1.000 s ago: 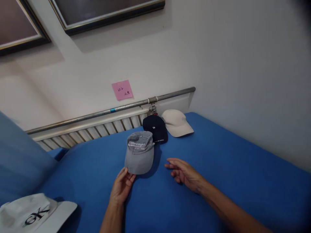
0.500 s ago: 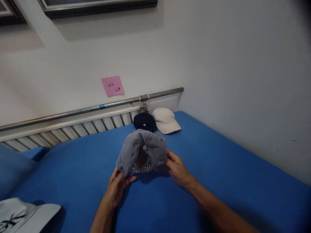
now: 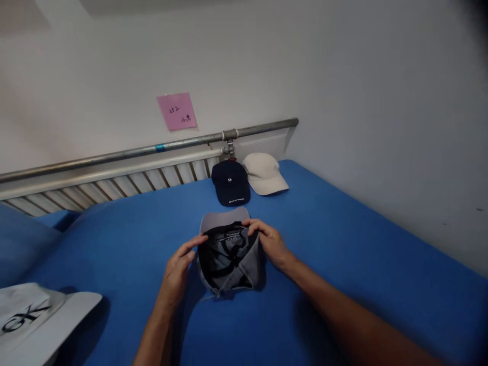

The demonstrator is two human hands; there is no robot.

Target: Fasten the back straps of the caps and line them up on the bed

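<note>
A grey baseball cap shows its dark inside and seams toward me, its brim pointing away toward the wall. My left hand grips the cap's left edge near the brim, fingers over the rim. At the right edge, my right hand has its fingers closed over the rim and partly inside. Just beyond the brim sits a navy baseball cap with small white lettering. Beside that one, on its right, is a cream baseball cap.
A white cap with black letters lies at the lower left. All the caps are over a blue covered surface. Behind it run a radiator and a metal pipe. A pink note is on the wall.
The grey cap has been turned over, from its crown facing me to its inside facing me with the brim away. Both hands have shifted up along its rim. The view has tilted downward.
</note>
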